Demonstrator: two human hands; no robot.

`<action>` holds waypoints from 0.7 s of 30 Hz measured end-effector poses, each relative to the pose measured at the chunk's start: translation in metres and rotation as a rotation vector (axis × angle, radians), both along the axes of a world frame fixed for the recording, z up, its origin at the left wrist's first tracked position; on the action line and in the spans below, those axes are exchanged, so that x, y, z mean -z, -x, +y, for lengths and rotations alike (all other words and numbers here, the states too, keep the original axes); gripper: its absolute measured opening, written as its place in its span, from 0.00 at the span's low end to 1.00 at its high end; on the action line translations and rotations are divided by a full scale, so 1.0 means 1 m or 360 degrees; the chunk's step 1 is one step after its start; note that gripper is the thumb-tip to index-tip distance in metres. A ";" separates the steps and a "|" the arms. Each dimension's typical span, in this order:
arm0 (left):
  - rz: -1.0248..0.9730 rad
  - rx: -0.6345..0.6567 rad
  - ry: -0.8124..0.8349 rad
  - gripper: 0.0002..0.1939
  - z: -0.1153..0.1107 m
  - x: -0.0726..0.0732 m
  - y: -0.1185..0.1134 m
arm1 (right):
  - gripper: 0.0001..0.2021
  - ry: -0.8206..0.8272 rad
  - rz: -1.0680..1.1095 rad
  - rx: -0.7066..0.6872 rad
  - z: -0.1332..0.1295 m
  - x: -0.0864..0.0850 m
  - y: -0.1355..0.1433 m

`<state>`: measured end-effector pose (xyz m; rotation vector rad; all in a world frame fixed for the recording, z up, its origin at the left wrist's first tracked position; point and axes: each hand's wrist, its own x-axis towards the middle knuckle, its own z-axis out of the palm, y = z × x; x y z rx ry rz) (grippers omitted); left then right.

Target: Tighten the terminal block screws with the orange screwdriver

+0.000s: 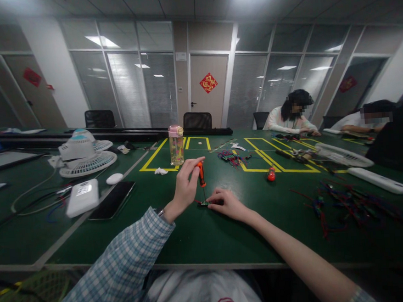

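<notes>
Left hand (187, 185) curls round the screwdriver (202, 175); right hand (229, 205), at its four o'clock, pinches the board (203, 204). A crooked push could slip.

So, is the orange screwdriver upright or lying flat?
Upright, or very nearly: the screwdriver is handle-up in the left hand, its shaft running down to the small green board.

Head view, the only one: the camera looks from above the table's (235, 243) near edge, forward and tilted down. The wearer's lap (204, 289) shows below that edge; the left hand (186, 184) and right hand (230, 204) are near; beyond the far edge, the wide field reaches a door (203, 104) and the ceiling (194, 2).
</notes>
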<state>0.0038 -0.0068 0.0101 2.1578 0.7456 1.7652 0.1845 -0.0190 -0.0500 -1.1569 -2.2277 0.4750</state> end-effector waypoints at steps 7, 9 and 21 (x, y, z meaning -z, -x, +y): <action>-0.0032 -0.0084 -0.0032 0.10 0.001 0.002 -0.002 | 0.09 0.0010 -0.0025 0.0005 -0.001 -0.002 0.001; -0.0042 -0.0144 -0.0075 0.08 0.002 0.002 -0.002 | 0.09 0.0013 -0.0016 0.0000 -0.001 -0.002 0.001; -0.0032 -0.0017 0.0016 0.12 0.000 0.001 0.000 | 0.09 0.0000 0.0012 -0.0021 0.001 0.002 0.000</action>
